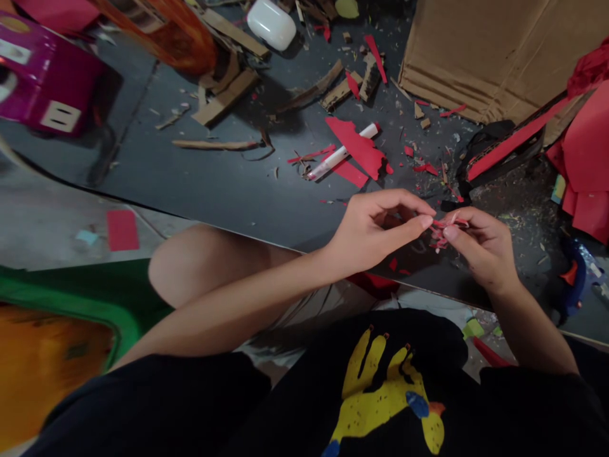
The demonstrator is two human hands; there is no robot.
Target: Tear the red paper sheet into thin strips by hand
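Both hands meet above the front edge of the dark table (214,184). Between them is a small crumpled bunch of red paper shreds (440,238). My left hand (375,228) pinches one end of it with thumb and index finger. Closed on the other side of the shreds is my right hand (485,244), its thumb pressed over them and the other fingers curled. Beyond my left hand, a torn red paper piece (354,143) lies across a white pen (328,163).
Cardboard scraps (226,98) and a white earbud case (271,25) lie at the back. A purple box-shaped object (47,76) stands far left, a large cardboard sheet (504,57) back right. A blue-handled tool (573,279) rests at the right edge. Red paper (590,152) is heaped nearby.
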